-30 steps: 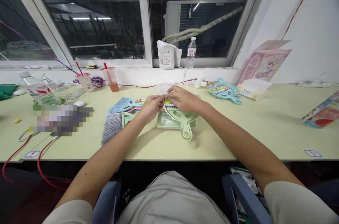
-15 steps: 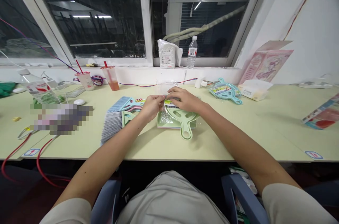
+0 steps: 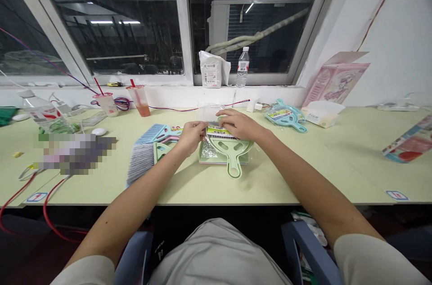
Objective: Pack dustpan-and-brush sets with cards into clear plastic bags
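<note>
A green dustpan-and-brush set (image 3: 234,159) with a yellow-green label lies between my hands, its looped handle toward me, over a second green dustpan. Clear plastic wrap (image 3: 209,149) shows at its left side. My left hand (image 3: 191,138) pinches the edge of the plastic with thumb and forefinger. My right hand (image 3: 238,125) rests on the upper right of the set, fingers bent over the label; its fingertips are partly hidden. Left of my left hand lie brushes with blue and grey bristles (image 3: 140,161) and blue, pink and green handles.
A wrapped blue set (image 3: 286,116) lies at the back right, beside a tissue pack (image 3: 322,113) and a pink box (image 3: 337,80). Two cups, a mouse (image 3: 99,131) and a bottle (image 3: 42,112) stand left. Another bottle (image 3: 243,67) is on the sill.
The green set has turned slightly and more of its label shows. My right hand has lifted a little and its fingers have shifted. The view has moved slightly.
</note>
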